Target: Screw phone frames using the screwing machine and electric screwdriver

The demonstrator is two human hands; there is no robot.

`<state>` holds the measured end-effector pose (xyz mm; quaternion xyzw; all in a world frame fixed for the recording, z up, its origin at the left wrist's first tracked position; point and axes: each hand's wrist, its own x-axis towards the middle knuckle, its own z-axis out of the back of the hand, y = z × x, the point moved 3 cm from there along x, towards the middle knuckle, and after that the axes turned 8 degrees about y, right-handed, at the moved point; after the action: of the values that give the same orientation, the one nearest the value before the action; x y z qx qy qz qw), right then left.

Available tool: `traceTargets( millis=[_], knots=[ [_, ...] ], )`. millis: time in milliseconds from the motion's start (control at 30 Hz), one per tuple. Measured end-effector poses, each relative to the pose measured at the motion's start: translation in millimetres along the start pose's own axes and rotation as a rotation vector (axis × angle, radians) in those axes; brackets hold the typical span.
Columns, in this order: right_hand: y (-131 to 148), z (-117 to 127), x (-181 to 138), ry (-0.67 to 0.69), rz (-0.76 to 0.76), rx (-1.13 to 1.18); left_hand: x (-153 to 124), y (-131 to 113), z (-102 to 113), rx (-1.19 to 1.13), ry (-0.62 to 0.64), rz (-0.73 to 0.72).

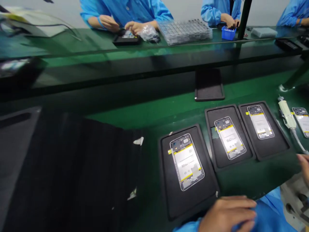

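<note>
My left hand (227, 212) is at the bottom edge, its fingers stretched rightward and lying on the blue sleeve (270, 209) of my other arm, holding nothing I can make out. Only a sliver of my right hand (304, 167) shows at the right edge, its fingers hidden. Just above my left hand a black tray (169, 187) holds an open-backed phone (187, 161) with its battery showing. Two more black trays with open phones (229, 138) (260, 121) lie to the right.
A white electric screwdriver (287, 116) with a cable and a fourth phone (303, 120) lie at the far right. An empty black tray (209, 85) sits further back, a large black mat (72, 167) to the left. Across the bench, people in blue smocks work near clear stacked trays (185, 30) and a blue bin (228, 33).
</note>
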<state>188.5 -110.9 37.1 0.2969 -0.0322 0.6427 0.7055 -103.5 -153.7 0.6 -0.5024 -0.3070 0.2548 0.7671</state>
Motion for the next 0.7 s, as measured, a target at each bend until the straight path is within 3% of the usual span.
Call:
traceTargets(
  millis=[67,133,200,233,300,433,533,700],
  knots=[
    [20,-20,8,0.046,0.119,0.112,-18,-6,52,0.139,-0.325,0.263],
    [40,-44,20,0.073,0.12,0.33,-39,-3,95,0.242,-0.689,0.548],
    [59,-69,30,0.085,0.071,0.506,-52,9,117,0.243,-0.952,0.729],
    [70,-81,33,0.12,0.08,0.542,-52,17,120,0.227,-1.019,0.772],
    [98,-103,34,0.263,0.202,0.476,-42,33,116,0.251,-1.009,0.802],
    [149,-132,23,0.59,0.424,-0.02,-10,58,96,0.515,-0.819,0.894],
    [167,-136,18,0.693,0.412,-0.237,-4,67,94,0.593,-0.766,0.953],
    [174,-141,12,0.755,0.421,-0.348,-11,62,105,0.61,-0.737,0.978]
  ],
)
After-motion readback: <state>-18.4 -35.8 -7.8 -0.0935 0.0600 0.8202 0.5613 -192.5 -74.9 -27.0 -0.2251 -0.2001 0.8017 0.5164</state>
